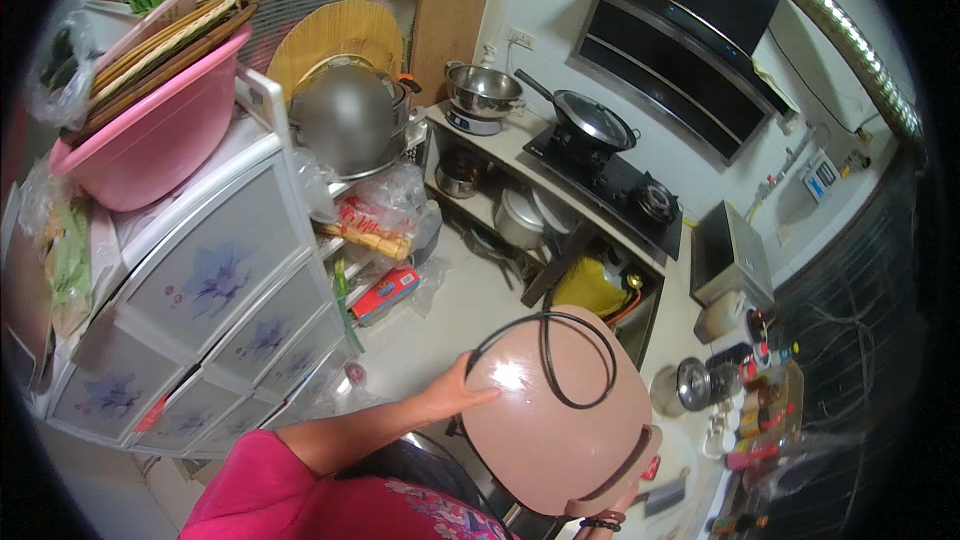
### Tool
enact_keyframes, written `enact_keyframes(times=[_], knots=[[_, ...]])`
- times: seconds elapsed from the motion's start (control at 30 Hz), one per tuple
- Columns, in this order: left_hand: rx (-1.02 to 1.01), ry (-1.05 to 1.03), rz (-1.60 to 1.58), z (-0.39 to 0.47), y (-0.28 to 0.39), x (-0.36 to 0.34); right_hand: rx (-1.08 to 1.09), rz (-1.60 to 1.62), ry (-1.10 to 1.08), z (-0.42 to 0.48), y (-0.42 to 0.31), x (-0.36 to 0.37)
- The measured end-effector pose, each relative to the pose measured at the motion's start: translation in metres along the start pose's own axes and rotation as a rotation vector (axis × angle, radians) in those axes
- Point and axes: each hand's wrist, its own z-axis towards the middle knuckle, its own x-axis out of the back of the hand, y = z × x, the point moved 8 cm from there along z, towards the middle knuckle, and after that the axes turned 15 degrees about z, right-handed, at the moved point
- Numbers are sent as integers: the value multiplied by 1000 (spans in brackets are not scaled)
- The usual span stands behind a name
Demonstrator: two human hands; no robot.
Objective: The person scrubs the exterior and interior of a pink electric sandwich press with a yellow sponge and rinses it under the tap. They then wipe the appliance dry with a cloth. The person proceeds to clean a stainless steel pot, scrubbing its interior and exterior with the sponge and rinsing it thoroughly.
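A pink electric appliance with a rounded square lid (540,442), which looks like an electric griddle, is in front of my body. My left hand (457,388) grips its left edge, the thumb lying over the lid and the fingers hidden beneath. At the lower right, beside the curved pink handle (616,481), my right hand (619,501) supports the appliance; most of that hand is hidden behind it. The black power cord (546,360) lies looped on the lid and runs to my left hand.
A counter on the right bears a gas stove (607,184), a lidded wok (596,120), a cleaver (666,496) and seasoning bottles (757,420). A drawer cabinet (225,277) with a pink basin (161,142) stands left. A red box (385,295) sits by the floor.
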Motion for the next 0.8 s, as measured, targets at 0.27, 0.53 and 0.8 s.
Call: enact_keyframes(times=[0.27,0.53,0.8], knots=[[24,171,-376,140,-1,88,-13,26,-137,165,-4,-140],[71,342,-365,304,-4,190,-15,55,-202,302,-49,-311],[96,516,-418,434,-20,290,-60,198,-320,435,-44,-466]])
